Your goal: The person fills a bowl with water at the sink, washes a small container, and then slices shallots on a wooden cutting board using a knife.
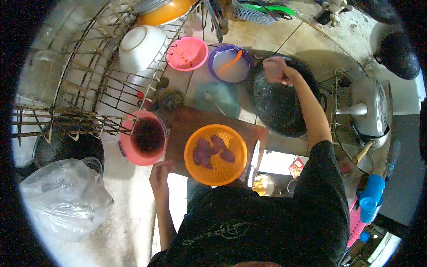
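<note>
My right hand (288, 79) is closed on a pale pink object (273, 69), blurred and of a kind I cannot make out. It is above a large black wok (278, 109). My left hand (162, 173), fingers loosely bent and apart, holds nothing. It is beside the wooden board's (178, 120) left edge, just below a pink tub (126, 144) of dark liquid. On the board, an orange colander (190, 171) contains several purple pieces (203, 153). A knife (254, 162) lies to its right.
A wire dish rack (106, 84) with a white bowl (138, 46) stands upper left. Behind the board are a pink basket (189, 51) and a purple-rimmed bowl (212, 73) of whitish liquid with an orange utensil. A plastic bag (66, 196) lies left; a pot (369, 107) is right.
</note>
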Demonstrator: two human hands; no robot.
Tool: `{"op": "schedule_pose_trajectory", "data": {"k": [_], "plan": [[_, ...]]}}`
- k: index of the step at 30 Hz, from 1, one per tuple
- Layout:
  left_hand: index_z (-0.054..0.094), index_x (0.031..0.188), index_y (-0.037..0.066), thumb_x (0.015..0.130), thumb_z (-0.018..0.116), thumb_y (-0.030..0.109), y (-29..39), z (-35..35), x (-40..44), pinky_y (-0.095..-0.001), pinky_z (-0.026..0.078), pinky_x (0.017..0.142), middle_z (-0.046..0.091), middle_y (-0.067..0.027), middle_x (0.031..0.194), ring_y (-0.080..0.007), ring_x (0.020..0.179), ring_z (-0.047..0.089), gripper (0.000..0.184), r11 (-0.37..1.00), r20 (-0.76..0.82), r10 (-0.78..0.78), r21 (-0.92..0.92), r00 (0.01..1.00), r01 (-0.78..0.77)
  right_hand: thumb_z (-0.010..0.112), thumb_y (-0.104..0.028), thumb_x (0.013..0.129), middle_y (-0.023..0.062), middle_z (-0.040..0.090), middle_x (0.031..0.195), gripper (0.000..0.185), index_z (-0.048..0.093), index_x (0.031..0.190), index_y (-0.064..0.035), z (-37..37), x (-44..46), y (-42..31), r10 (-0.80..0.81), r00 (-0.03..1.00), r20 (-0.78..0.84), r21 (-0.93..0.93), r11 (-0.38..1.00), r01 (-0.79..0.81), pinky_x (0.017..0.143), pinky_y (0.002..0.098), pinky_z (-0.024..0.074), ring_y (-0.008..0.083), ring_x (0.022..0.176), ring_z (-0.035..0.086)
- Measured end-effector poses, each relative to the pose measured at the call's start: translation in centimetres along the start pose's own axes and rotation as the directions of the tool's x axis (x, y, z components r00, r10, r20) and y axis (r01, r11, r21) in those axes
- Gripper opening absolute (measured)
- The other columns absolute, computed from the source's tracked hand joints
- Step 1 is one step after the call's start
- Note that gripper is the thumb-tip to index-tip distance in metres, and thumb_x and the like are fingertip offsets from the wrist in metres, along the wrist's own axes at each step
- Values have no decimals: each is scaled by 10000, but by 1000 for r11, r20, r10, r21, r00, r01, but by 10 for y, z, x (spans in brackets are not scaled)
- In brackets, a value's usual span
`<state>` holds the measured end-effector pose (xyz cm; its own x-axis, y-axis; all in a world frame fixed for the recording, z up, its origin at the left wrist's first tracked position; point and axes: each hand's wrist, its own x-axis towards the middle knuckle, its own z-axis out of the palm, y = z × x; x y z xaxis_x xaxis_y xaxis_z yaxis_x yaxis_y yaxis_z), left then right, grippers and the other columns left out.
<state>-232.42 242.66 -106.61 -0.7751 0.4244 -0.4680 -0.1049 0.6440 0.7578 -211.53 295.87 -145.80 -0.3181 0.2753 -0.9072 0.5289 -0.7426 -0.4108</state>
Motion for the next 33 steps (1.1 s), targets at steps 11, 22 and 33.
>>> {"op": "schedule_pose_trajectory", "data": {"k": [11, 22, 33], "plan": [[593, 1094, -12, 1001, 516, 96, -58, -62, 46, -317, 532, 804, 677, -127, 1052, -207, 911, 678, 162, 989, -46, -120, -98, 992, 115, 524, -345, 965, 120, 710, 891, 328, 681, 1047, -70, 137, 136, -136, -106, 899, -426, -452, 885, -110, 707, 452, 551, 217, 870, 689], [569, 1111, 14, 997, 522, 140, -100, -126, 93, -343, 516, 817, 664, -132, 1082, -229, 932, 667, 176, 959, -97, -204, -220, 974, 179, 571, -371, 938, 181, 616, 1173, 491, 455, 1331, -101, 242, 166, -150, -59, 867, -496, -270, 959, -89, 860, 508, 516, 332, 1037, 664], [564, 1138, -3, 989, 511, 113, -104, -101, 111, -341, 519, 813, 648, -139, 1089, -230, 926, 659, 196, 934, -29, -205, -306, 978, 187, 781, -310, 800, 311, 340, 1416, 1096, 6, 1541, -87, 225, 254, -102, -331, 535, -777, -415, 909, -41, 820, 496, 567, 455, 1217, 459]]}}
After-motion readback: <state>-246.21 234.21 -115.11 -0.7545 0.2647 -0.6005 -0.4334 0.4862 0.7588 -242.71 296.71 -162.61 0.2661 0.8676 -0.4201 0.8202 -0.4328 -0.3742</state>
